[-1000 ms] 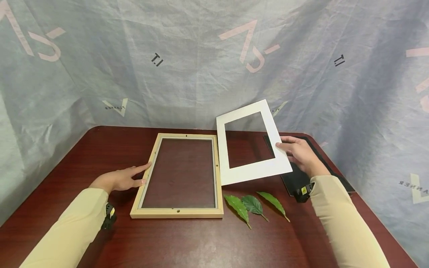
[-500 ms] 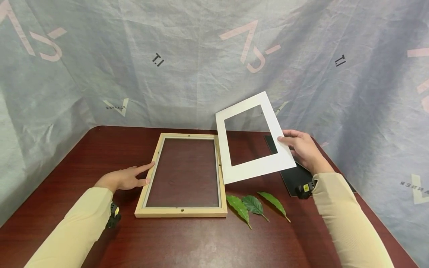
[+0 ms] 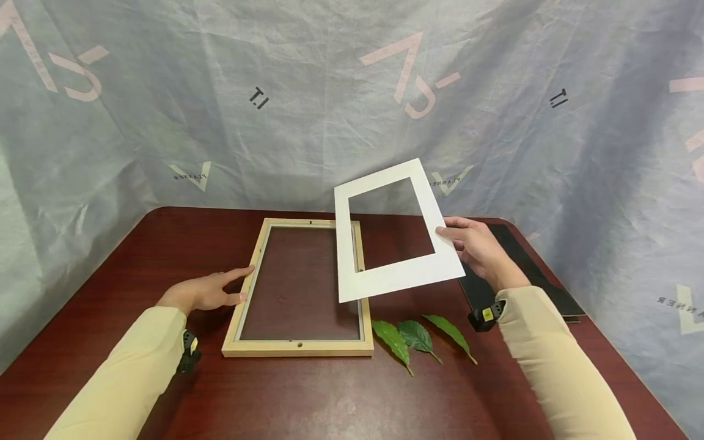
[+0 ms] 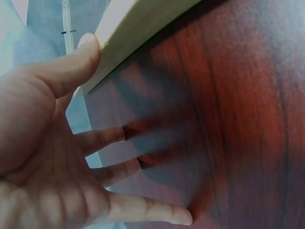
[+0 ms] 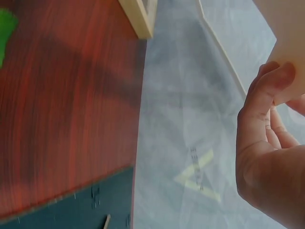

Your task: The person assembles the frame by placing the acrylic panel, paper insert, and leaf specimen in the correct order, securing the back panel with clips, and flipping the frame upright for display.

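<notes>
A pale wooden picture frame [image 3: 297,349] lies flat on the table, its inside looking see-through. Against its left side rests my left hand [image 3: 202,293]; in the left wrist view the thumb touches the frame's edge while the other fingers [image 4: 150,209] reach straight down to the tabletop. My right hand [image 3: 480,247] pinches the right border of a white picture mat [image 3: 398,278], thumb in front and fingers behind. The mat is raised and tilted, its left border overlapping the frame's right side in the head view. In the right wrist view the hand [image 5: 267,138] grips the mat's edge.
Three green leaves [image 3: 416,336] lie just right of the frame. A dark backing board [image 3: 550,293] lies at the table's right edge, partly behind the right arm. A grey printed curtain [image 3: 308,122] hangs behind the dark red table [image 3: 308,403].
The mat rose slightly, then shifted left and partly over the frame with the right hand. The left hand and frame slid a little right, then stayed still.
</notes>
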A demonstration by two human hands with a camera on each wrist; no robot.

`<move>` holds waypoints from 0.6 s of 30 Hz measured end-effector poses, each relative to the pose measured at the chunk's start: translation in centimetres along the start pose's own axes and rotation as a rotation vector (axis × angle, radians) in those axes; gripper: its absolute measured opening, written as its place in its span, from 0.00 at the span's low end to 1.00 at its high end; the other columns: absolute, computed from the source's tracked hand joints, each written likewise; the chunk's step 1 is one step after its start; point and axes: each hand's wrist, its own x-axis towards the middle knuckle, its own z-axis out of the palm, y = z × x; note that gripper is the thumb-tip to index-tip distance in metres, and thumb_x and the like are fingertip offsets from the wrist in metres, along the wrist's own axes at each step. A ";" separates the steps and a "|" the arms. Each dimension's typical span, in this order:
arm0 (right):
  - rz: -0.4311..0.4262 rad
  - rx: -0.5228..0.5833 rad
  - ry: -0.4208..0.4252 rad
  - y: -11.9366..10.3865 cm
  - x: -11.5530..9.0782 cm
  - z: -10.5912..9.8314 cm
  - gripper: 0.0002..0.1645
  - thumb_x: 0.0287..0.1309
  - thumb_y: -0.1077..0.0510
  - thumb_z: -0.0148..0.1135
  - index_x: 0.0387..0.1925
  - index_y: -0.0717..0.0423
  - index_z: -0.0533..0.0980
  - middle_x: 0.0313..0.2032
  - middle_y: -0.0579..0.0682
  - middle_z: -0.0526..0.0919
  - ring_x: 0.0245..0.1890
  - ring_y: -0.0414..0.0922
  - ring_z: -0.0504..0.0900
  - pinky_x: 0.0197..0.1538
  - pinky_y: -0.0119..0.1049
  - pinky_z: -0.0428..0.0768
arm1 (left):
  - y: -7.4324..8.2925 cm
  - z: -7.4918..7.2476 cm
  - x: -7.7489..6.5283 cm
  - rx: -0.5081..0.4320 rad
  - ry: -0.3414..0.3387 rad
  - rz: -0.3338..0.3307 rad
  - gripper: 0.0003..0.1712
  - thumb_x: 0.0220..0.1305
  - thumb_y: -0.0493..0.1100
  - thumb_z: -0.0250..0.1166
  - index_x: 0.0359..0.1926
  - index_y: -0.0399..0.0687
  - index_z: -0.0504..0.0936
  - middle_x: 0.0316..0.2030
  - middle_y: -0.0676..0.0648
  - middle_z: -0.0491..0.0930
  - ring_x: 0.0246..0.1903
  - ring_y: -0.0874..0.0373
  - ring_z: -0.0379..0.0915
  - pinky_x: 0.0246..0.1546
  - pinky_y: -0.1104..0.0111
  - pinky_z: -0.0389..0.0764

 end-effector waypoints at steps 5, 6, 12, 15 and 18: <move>0.007 0.009 -0.022 0.2 0.2 1.8 0.30 0.73 0.57 0.59 0.69 0.68 0.65 0.39 0.42 0.84 0.38 0.39 0.86 0.40 0.37 0.85 | 0.1 -0.1 -0.1 -0.028 -0.011 -0.007 0.44 0.76 0.50 0.60 0.80 0.39 0.48 0.74 0.21 0.46 0.72 0.23 0.46 0.66 0.35 0.59; 0.010 0.013 -0.026 0.2 0.3 2.2 0.29 0.73 0.57 0.59 0.68 0.68 0.66 0.39 0.42 0.84 0.38 0.40 0.86 0.40 0.37 0.85 | 0.1 -0.1 -0.1 -0.032 -0.012 -0.013 0.44 0.76 0.50 0.60 0.80 0.39 0.48 0.74 0.21 0.46 0.72 0.23 0.45 0.66 0.35 0.58; 0.023 0.020 -0.049 0.7 0.4 3.8 0.25 0.73 0.58 0.59 0.65 0.68 0.68 0.38 0.45 0.84 0.38 0.42 0.86 0.40 0.39 0.85 | 0.2 -0.2 -0.1 -0.033 -0.015 -0.032 0.44 0.76 0.50 0.60 0.80 0.40 0.48 0.74 0.22 0.45 0.72 0.23 0.45 0.67 0.35 0.58; 0.023 0.007 -0.058 0.9 0.4 4.5 0.26 0.73 0.59 0.58 0.66 0.69 0.67 0.39 0.45 0.84 0.39 0.43 0.86 0.41 0.38 0.85 | 0.3 -0.2 -0.1 -0.033 -0.016 -0.038 0.44 0.75 0.50 0.60 0.80 0.40 0.47 0.74 0.22 0.45 0.72 0.23 0.45 0.67 0.35 0.58; 0.019 -0.011 -0.058 1.3 0.4 5.1 0.26 0.73 0.59 0.58 0.66 0.70 0.68 0.40 0.46 0.83 0.39 0.42 0.85 0.41 0.37 0.84 | 0.4 -0.3 -0.2 -0.035 -0.015 -0.044 0.45 0.75 0.50 0.61 0.80 0.41 0.47 0.74 0.22 0.45 0.72 0.23 0.45 0.67 0.35 0.57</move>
